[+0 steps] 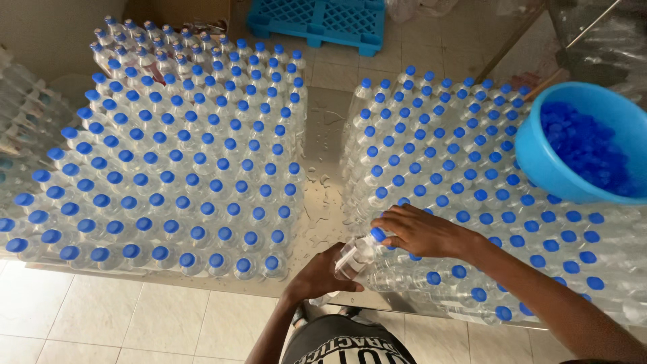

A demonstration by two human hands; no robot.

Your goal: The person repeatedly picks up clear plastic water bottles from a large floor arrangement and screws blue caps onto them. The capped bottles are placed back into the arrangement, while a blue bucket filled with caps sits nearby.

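Observation:
I look down on a wet metal table packed with clear plastic water bottles with blue caps. My left hand grips the body of one clear bottle, tilted at the table's near edge. My right hand is closed over that bottle's blue cap. A large block of capped bottles stands to the left. Another block stands to the right, under my right forearm.
A blue plastic basin full of loose blue caps rests on the right block of bottles. A blue plastic pallet lies on the tiled floor beyond the table. More clear bottles are stacked at the far left.

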